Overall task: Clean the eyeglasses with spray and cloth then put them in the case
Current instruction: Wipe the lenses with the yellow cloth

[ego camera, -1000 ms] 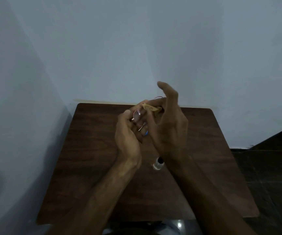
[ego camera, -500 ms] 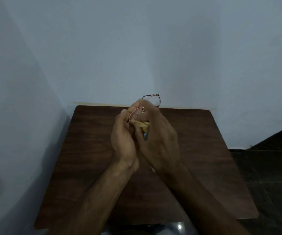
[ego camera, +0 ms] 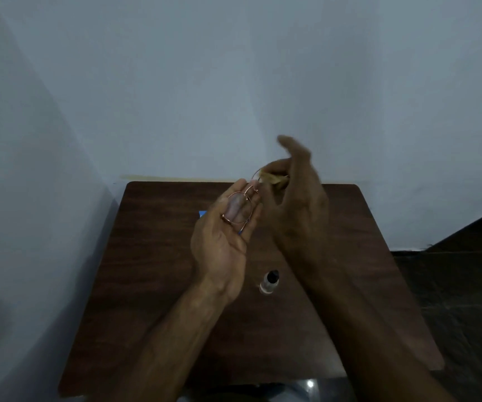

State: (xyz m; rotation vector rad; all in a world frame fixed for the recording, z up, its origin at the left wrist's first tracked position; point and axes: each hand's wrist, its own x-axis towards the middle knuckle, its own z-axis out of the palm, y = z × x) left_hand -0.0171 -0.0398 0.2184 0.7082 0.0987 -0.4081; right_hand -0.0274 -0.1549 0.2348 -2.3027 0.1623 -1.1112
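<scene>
Holding one pair of eyeglasses in the left grip, palm up, above the back half of the desk; thumb and fingers closed narrowly on the near lens. Pinching one yellow cloth in the right grip, against the far lens, forefinger lifted, blurred there. Standing near the desk's middle, between the two forearms: one small spray bottle, dark-capped. Peeking out beside the left fingers: one blue corner, otherwise hidden.

Thin coppery metal eyeglasses; matt dark wood-grain table.
</scene>
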